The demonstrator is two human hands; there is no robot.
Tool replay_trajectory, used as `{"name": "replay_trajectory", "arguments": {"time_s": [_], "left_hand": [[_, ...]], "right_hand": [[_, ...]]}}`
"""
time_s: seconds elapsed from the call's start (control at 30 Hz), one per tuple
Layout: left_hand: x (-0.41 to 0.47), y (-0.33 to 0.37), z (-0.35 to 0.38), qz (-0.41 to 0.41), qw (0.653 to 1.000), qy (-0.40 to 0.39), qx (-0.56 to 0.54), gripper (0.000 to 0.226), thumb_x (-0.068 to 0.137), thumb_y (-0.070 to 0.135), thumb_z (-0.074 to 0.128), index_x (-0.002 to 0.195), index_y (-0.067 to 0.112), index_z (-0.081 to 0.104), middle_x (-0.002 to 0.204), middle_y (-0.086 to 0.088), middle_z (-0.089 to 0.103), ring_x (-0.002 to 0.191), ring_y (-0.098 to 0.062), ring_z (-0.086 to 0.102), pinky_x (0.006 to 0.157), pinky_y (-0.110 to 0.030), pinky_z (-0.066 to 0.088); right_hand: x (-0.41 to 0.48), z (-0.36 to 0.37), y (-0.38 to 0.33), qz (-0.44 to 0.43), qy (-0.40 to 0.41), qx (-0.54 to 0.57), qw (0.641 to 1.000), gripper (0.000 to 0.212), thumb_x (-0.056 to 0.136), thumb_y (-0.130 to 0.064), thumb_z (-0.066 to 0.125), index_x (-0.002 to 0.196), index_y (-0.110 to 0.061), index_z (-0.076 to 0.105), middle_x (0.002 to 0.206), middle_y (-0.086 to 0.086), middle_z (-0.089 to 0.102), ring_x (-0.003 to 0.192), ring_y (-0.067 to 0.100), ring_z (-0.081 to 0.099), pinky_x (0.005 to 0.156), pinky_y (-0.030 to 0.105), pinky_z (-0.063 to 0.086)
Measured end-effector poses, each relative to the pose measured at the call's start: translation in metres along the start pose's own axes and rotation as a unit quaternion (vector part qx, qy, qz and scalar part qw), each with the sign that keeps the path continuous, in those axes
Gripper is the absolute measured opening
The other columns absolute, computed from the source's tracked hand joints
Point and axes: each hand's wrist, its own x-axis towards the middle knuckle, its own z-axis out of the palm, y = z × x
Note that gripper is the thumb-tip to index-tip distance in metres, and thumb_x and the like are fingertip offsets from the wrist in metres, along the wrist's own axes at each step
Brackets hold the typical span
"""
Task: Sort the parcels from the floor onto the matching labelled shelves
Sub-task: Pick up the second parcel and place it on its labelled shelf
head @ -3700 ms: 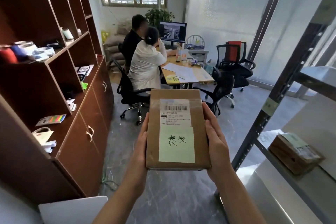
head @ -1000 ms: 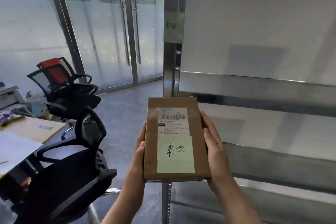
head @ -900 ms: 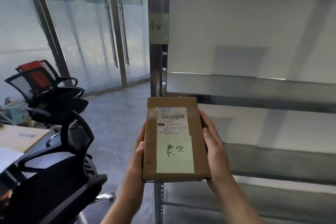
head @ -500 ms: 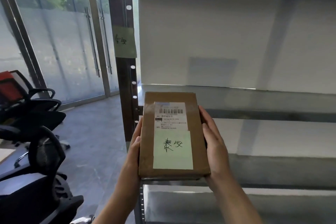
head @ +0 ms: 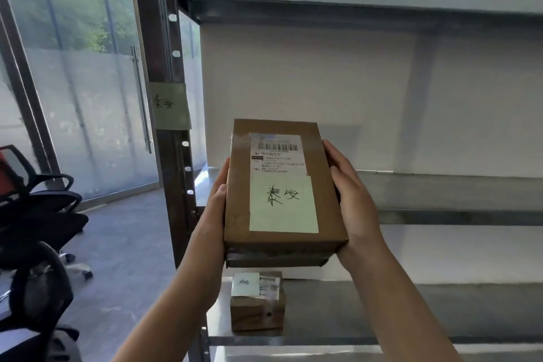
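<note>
directly behind the left hand [head: 219, 198] and right hand [head: 351, 200] stands a metal shelving rack [head: 440, 194]; both clasp a brown parcel [head: 238, 209] between them by its long sides. below them a smaller parcel [head: 257, 311] sits on the rack; up-left, a green label [head: 170, 106] sticks to it.

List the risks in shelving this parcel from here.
1. The parcel is gripped along its sides by the left hand and right hand; it might slip when pushed forward.
2. Its left edge is close to the upright post and could catch there.
3. The matching label sits above the lower shelf holding a small parcel; setting this one there would likely missort it.
</note>
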Motion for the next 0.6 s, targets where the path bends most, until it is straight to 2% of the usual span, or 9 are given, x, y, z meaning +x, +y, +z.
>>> {"name": "replay_trajectory", "arguments": {"time_s": [0.07,0.17,0.27,0.4,0.5,0.57,0.6], "left_hand": [[0.011,0.006,0.005,-0.004,1.0,-0.008,0.009,0.046,0.104,0.046,0.032,0.143,0.031,0.053,0.113,0.003,0.076,0.084,-0.003,0.076,0.065,-0.019,0.057],[0.027,0.015,0.013,-0.017,1.0,-0.02,0.013,0.046,0.105,0.047,0.03,0.143,0.033,0.052,0.11,0.006,0.076,0.084,-0.003,0.076,0.063,-0.017,0.057],[0.042,0.023,0.017,-0.029,0.999,-0.025,0.014,0.048,0.105,0.05,0.028,0.145,0.035,0.049,0.116,0.003,0.074,0.096,-0.012,0.074,0.07,-0.023,0.057],[0.058,0.032,0.023,-0.062,0.998,0.002,0.016,0.047,0.104,0.052,0.03,0.141,0.035,0.053,0.097,0.004,0.078,0.078,-0.013,0.075,0.065,-0.031,0.057],[0.066,0.036,0.027,-0.097,0.995,0.029,0.016,0.043,0.103,0.056,0.033,0.125,0.035,0.062,0.074,0.006,0.079,0.059,-0.013,0.075,0.053,-0.028,0.057],[0.072,0.038,0.03,-0.116,0.993,0.032,0.01,0.038,0.102,0.053,0.036,0.108,0.033,0.068,0.064,0.006,0.078,0.05,-0.012,0.073,0.043,-0.026,0.055],[0.076,0.039,0.031,-0.124,0.992,0.03,0.003,0.039,0.102,0.051,0.037,0.1,0.031,0.07,0.064,0.005,0.077,0.049,-0.013,0.073,0.044,-0.026,0.055]], "right_hand": [[0.01,0.0,-0.008,-0.001,0.017,0.001,1.0,0.037,0.104,-0.021,0.043,0.13,-0.039,0.062,0.113,-0.004,0.076,0.103,0.02,0.073,0.075,0.031,0.062],[0.023,0.003,-0.019,0.002,0.027,0.007,1.0,0.037,0.103,-0.018,0.044,0.128,-0.036,0.064,0.106,-0.003,0.078,0.096,0.02,0.075,0.07,0.03,0.062],[0.037,0.007,-0.027,0.017,0.028,0.018,0.999,0.038,0.103,-0.015,0.044,0.127,-0.034,0.065,0.106,0.0,0.077,0.09,0.019,0.074,0.065,0.03,0.061],[0.057,0.011,-0.03,0.036,0.026,0.025,0.999,0.038,0.1,-0.007,0.043,0.116,-0.031,0.069,0.094,0.0,0.077,0.07,0.013,0.072,0.051,0.023,0.058],[0.07,0.012,-0.031,0.055,0.02,0.028,0.998,0.04,0.098,-0.003,0.041,0.11,-0.03,0.068,0.089,0.0,0.075,0.057,0.008,0.07,0.044,0.019,0.053],[0.078,0.012,-0.031,0.066,0.018,0.029,0.997,0.042,0.098,-0.001,0.039,0.115,-0.028,0.066,0.09,0.001,0.074,0.058,0.01,0.07,0.043,0.018,0.052],[0.082,0.013,-0.03,0.073,0.018,0.029,0.997,0.042,0.098,-0.001,0.039,0.117,-0.027,0.066,0.091,0.002,0.074,0.062,0.012,0.07,0.044,0.019,0.052]]}}
